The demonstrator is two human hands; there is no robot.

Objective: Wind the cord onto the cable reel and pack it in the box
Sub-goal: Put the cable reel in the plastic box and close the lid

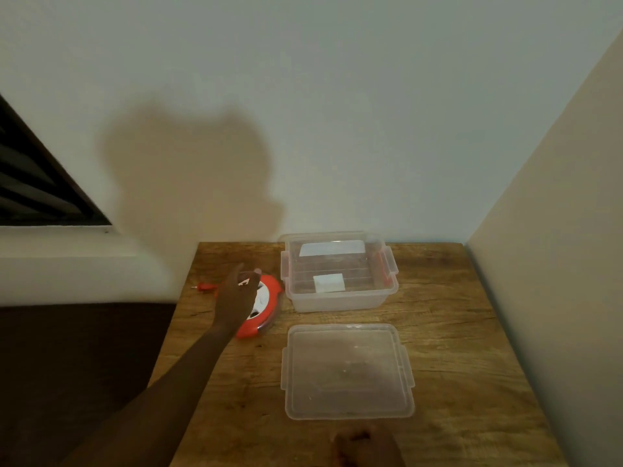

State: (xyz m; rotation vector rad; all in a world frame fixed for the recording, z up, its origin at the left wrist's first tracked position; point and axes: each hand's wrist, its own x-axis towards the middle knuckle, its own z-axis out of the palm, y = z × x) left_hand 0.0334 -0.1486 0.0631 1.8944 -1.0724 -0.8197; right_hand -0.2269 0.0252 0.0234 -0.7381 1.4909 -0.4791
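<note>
At about nine o'clock on the wooden table [455, 332], the orange and white cable reel [266, 305] lies flat near the left edge, just beside the clear plastic box [337, 299]. The left hand [236, 298] reaches over it with fingers spread and loosely curved, thumb raised, not closed on anything; whether the fingertips touch the reel's top face cannot be told. From the reel's ten o'clock side a short orange piece, probably the plug end of the cord [204, 286], sticks out past the table's left edge, so little cord seems left outside, though how much is wound is hidden under the hand.

That placement looks sensible: the reel sits flat so its face can be turned or gripped from above, and it is next to the box so the transfer is a short move toward three o'clock. The box stands open at twelve o'clock against the wall, holding what look like two white labels or slips, one at the back and one on the floor near the front. Its lid [349, 370] lies flat at six o'clock from the box, apart from it, leaving the box mouth free.

The right hand [365, 448] rests at the near table edge, at six o'clock, apparently loosely curled and holding nothing.

Room is tight on the left: the reel is close to that edge and the plug overhangs it, so a careless pull could drag it off. To the right of the box and lid the tabletop is bare up to the side wall.
</note>
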